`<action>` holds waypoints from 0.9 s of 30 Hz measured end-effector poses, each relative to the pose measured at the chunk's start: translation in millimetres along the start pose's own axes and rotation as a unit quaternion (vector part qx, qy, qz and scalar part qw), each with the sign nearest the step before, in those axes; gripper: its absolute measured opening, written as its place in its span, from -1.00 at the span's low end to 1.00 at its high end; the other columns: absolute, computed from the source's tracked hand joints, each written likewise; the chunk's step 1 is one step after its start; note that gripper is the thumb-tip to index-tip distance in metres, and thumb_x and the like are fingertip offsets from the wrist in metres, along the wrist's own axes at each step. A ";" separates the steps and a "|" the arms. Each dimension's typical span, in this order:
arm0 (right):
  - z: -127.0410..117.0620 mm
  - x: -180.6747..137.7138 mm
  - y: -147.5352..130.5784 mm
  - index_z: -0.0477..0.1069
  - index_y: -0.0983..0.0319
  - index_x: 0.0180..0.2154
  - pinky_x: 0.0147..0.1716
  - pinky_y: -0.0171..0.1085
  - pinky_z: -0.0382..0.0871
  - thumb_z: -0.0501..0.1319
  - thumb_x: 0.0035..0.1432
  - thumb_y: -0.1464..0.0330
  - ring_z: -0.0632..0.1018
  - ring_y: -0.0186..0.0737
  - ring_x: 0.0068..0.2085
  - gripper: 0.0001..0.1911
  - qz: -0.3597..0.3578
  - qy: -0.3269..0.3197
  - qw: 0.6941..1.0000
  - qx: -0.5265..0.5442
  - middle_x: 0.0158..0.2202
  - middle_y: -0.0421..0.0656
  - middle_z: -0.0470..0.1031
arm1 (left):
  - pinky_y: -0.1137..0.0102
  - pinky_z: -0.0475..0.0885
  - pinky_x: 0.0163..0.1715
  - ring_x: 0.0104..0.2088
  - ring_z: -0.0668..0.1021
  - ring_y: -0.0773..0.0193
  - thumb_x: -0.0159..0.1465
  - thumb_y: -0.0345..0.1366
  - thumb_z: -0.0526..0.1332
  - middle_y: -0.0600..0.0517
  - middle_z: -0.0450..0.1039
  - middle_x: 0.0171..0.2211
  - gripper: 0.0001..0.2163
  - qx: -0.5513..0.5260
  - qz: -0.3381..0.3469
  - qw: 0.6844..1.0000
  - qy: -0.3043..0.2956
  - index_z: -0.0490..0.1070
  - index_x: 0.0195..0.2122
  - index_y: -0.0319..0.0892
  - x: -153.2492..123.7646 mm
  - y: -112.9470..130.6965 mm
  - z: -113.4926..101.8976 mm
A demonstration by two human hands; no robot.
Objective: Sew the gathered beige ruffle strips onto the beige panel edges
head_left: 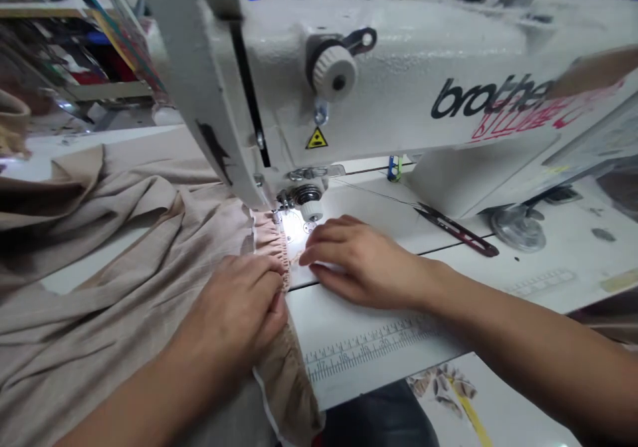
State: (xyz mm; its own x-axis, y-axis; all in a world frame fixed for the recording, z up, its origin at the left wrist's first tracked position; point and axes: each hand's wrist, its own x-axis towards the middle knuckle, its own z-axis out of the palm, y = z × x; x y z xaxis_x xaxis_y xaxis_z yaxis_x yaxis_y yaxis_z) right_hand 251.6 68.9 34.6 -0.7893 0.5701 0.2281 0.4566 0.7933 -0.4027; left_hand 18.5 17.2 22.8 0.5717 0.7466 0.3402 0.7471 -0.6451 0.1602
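Note:
Beige gathered fabric (199, 234) lies in folds on the left side of the sewing machine (399, 75). Its ruffled edge (272, 238) runs under the lit needle area. My left hand (239, 307) is closed on this edge just in front of the presser foot, with the thumb tucked beneath the fingers. To the right of the edge, my right hand (359, 261) rests low over the machine bed with its fingers curled together. A small tan strand shows by its fingertips; whether they pinch it is hard to make out.
Thread snips (456, 230) lie on the bed behind my right forearm, near a clear round disc (518, 228). A printed ruler (369, 347) runs along the table's front edge. A blue and green clip (394, 168) stands under the machine arm. Fabric scraps (443, 387) lie lower right.

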 end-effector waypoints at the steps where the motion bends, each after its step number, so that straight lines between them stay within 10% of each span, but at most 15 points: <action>1: 0.7 -0.7 -4.5 0.56 0.24 0.00 0.03 -0.08 0.35 0.16 0.39 0.42 0.55 -0.10 -0.08 -0.75 -0.025 -0.025 0.999 -0.008 -0.07 -0.05 0.58 | 0.20 0.53 -0.17 -0.19 0.62 0.10 0.37 -0.35 0.09 -0.05 0.61 -0.20 -0.82 -0.053 -0.034 0.998 -0.017 0.47 -0.32 -0.15 -0.2 -3.2 -2.1; 5: 13.4 1.7 -13.4 0.50 0.23 0.11 -0.01 -0.01 0.31 0.18 0.45 0.18 0.49 -0.03 -0.09 -0.65 -0.041 -0.059 0.994 -0.085 -0.05 -0.01 0.51 | 0.37 0.56 -0.22 -0.16 0.64 0.21 0.38 -0.27 0.11 -0.01 0.60 -0.16 -0.81 -0.178 -0.137 0.973 -0.059 0.46 -0.34 -0.10 -1.4 -10.1 -10.4; 11: 29.3 6.8 -10.7 0.49 0.23 0.10 0.04 0.07 0.25 0.07 0.46 0.00 0.43 0.10 0.01 -0.49 0.033 -0.039 0.991 -0.121 0.00 0.07 0.48 | 0.21 0.48 -0.02 -0.02 0.57 0.12 0.38 -0.30 0.14 -0.03 0.55 -0.09 -0.84 -0.086 -0.070 0.994 0.000 0.48 -0.31 -0.12 -6.1 -3.3 -4.5; 19: -5.6 0.5 -0.8 0.59 0.28 0.01 0.09 0.06 0.35 0.19 0.38 0.41 0.53 0.05 0.02 -0.74 0.106 0.000 0.993 -0.055 0.02 0.03 0.56 | -0.01 0.37 -0.04 -0.06 0.55 -0.06 0.39 -0.49 0.03 -0.16 0.57 -0.06 -0.79 0.051 0.018 0.998 -0.043 0.46 -0.15 -0.21 -13.0 19.8 -1.5; 27: 10.1 2.5 -5.3 0.43 0.30 0.24 0.29 0.06 0.24 0.13 0.41 0.41 0.41 0.03 0.28 -0.58 -0.024 -0.061 0.998 0.020 0.33 -0.02 0.41 | -0.05 0.31 0.13 -0.07 0.53 -0.04 0.33 -0.54 -0.04 -0.14 0.57 -0.16 -0.70 0.098 0.064 0.990 -0.075 0.49 -0.22 -0.19 -9.7 23.0 -10.1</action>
State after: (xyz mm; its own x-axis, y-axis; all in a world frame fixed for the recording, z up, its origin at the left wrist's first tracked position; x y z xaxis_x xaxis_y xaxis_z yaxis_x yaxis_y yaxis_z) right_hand 243.1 63.9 28.4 -0.8546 0.5000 0.1401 0.4024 0.8082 -0.4299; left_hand 26.8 -6.5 32.6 0.6991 0.6858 0.2023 0.7081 -0.7033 -0.0630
